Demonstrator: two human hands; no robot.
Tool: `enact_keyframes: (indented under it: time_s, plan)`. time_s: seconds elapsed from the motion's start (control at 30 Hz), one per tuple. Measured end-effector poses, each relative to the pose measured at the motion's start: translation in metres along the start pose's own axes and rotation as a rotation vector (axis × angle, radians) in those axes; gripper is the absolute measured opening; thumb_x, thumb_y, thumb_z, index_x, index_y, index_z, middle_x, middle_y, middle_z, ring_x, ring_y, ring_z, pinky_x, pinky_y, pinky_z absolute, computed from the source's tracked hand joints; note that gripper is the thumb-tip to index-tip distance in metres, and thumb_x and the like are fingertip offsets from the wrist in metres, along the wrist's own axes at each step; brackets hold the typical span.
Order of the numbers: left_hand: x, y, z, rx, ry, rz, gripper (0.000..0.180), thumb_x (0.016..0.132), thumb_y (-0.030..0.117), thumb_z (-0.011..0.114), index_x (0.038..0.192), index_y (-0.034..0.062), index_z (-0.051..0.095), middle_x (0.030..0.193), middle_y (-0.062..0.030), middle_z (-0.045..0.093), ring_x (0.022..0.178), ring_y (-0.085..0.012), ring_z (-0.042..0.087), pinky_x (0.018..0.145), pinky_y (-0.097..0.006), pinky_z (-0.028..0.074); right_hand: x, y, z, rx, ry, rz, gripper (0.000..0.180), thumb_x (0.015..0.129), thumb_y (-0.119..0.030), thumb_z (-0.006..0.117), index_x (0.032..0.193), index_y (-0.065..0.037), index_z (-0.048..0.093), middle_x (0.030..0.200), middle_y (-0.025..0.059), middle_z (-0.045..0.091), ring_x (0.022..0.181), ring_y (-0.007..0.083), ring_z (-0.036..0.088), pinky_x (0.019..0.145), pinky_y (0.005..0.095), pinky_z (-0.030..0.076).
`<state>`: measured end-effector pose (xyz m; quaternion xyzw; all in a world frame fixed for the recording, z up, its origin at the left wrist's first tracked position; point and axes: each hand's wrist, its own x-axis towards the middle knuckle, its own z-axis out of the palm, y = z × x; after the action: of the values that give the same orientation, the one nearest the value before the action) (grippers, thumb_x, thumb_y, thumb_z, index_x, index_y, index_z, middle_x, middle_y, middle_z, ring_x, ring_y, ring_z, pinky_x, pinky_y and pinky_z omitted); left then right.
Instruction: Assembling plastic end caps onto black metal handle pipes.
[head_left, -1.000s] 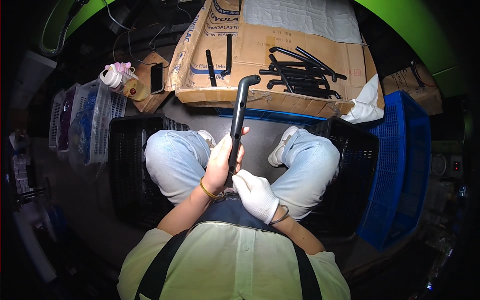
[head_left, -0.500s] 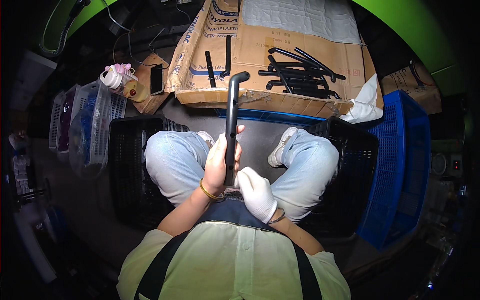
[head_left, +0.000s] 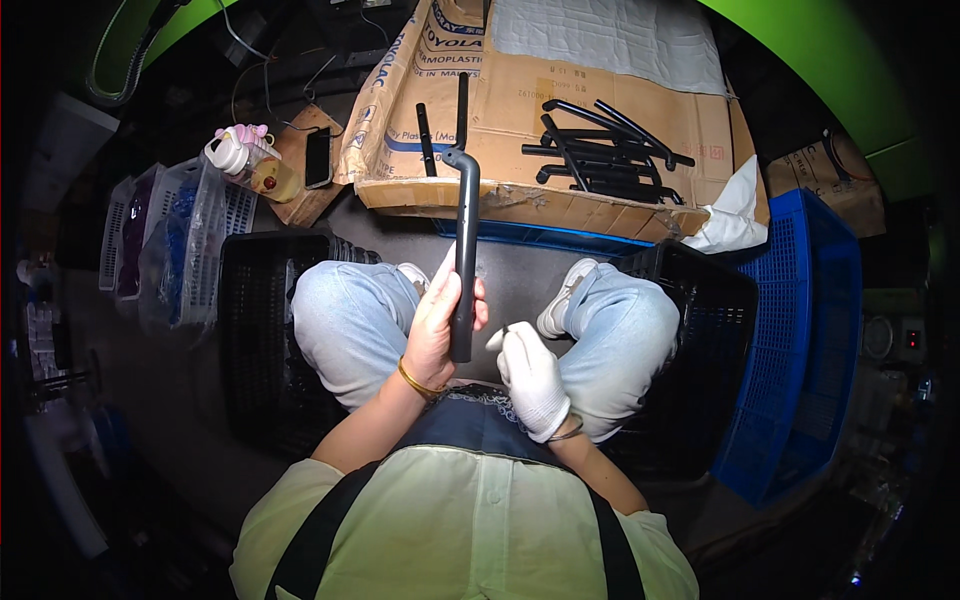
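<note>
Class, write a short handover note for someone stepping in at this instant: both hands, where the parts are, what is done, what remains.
Left hand: bare, gripping a black bent tube upright over the lap.
Right hand: white glove, beside the tube's lower end, pinching something too small to identify.
Finished-looking black tubes lie on the cardboard sheet ahead.
Black crates flank the knees; blue crate at right.
Left: the tube in hand is not yet set down.

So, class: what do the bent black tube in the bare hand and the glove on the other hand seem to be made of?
Bent black tube: probably moulded plastic or coated metal; its matt dark surface with a faint sheen leaves that open. White glove on the right hand: apparently knit fabric, dull and softly creased. The left hand gripping the tube is bare.
</note>
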<state>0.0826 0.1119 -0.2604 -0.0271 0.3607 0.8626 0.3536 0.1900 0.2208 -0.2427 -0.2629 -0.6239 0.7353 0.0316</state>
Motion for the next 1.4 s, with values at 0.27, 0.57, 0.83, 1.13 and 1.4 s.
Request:
enact_keyframes:
  time_s: [0.27, 0.57, 0.83, 1.13, 1.4]
  plan:
    - [-0.005, -0.004, 0.004, 0.328, 0.035, 0.004, 0.055, 0.103, 0.037, 0.041, 0.15, 0.012, 0.029, 0.084, 0.0015, 0.054, 0.064, -0.0034, 0.047, 0.057, -0.016, 0.04, 0.001, -0.014, 0.004, -0.539, -0.22, -0.155, 0.016, 0.095, -0.017, 0.05, 0.094, -0.004, 0.058, 0.078, 0.0208, 0.063, 0.079, 0.0405, 0.063, 0.066, 0.0445, 0.05]
    - [-0.007, -0.001, 0.007, 0.45, 0.024, 0.063, 0.051, 0.103, 0.035, 0.042, 0.148, 0.0131, 0.034, 0.084, 0.002, 0.054, 0.065, -0.0024, 0.043, 0.058, -0.017, 0.038, -0.001, -0.014, 0.005, -0.522, -0.238, -0.162, 0.017, 0.096, -0.018, 0.049, 0.094, -0.004, 0.057, 0.078, 0.0202, 0.063, 0.076, 0.0402, 0.064, 0.065, 0.0446, 0.05]
    - [-0.01, -0.003, 0.007, 0.49, 0.028, 0.079, 0.048, 0.103, 0.031, 0.042, 0.147, 0.012, 0.037, 0.088, 0.001, 0.055, 0.067, -0.0026, 0.043, 0.06, -0.018, 0.038, -0.001, -0.017, 0.003, -0.507, -0.251, -0.135, 0.019, 0.096, -0.019, 0.047, 0.093, -0.004, 0.058, 0.078, 0.0188, 0.064, 0.077, 0.0394, 0.064, 0.065, 0.0444, 0.05]
    - [-0.011, -0.015, -0.004, 0.638, 0.07, 0.197, 0.045, 0.102, 0.022, 0.045, 0.143, 0.0034, 0.041, 0.117, -0.0036, 0.053, 0.099, -0.0078, 0.047, 0.085, -0.021, 0.038, 0.004, -0.019, -0.002, -0.488, -0.369, -0.045, 0.027, 0.098, -0.025, 0.044, 0.089, -0.004, 0.059, 0.076, 0.0161, 0.066, 0.076, 0.0351, 0.067, 0.07, 0.0424, 0.052]
    - [-0.012, -0.013, 0.003, 0.547, 0.132, 0.136, 0.047, 0.102, 0.027, 0.045, 0.145, 0.0087, 0.04, 0.09, 0.0023, 0.056, 0.072, -0.0018, 0.048, 0.064, -0.017, 0.041, -0.003, -0.008, 0.006, -0.437, -0.199, -0.11, 0.02, 0.097, -0.02, 0.049, 0.089, -0.003, 0.058, 0.077, 0.0177, 0.065, 0.074, 0.036, 0.066, 0.065, 0.0411, 0.051]
